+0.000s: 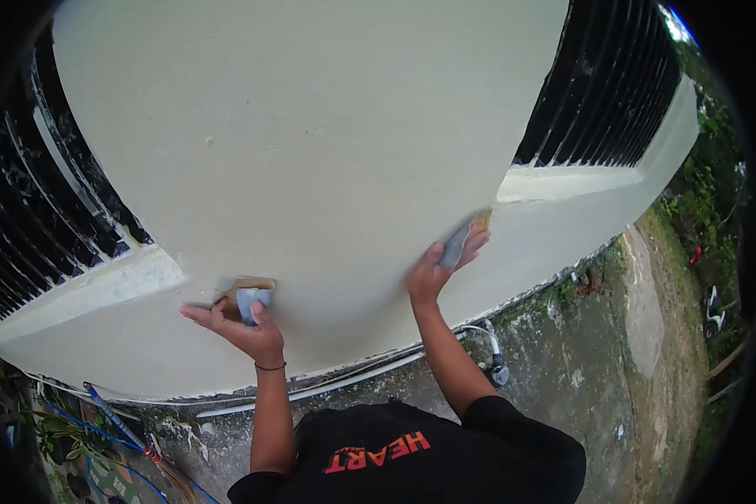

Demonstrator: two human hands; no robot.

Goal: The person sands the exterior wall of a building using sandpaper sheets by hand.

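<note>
My left hand (256, 338) is closed on a piece of sandpaper (254, 302), grey-blue on one face with a tan edge, held against the pale wall (328, 168). A thin dark band circles that wrist. Farther right and a little higher, my right hand (428, 277) grips a second folded piece of sandpaper (457, 247), also grey with a tan end. It lies against the wall just below the corner of the right window ledge. The grit faces of both pieces are mostly hidden.
Barred windows flank the wall, with a left ledge (92, 290) and a right ledge (571, 181) jutting out. White pipe (344, 382) runs along the wall's foot. A broom (164, 466) and blue hose lie low at the left. Mossy concrete (554, 386) and plants are at the right.
</note>
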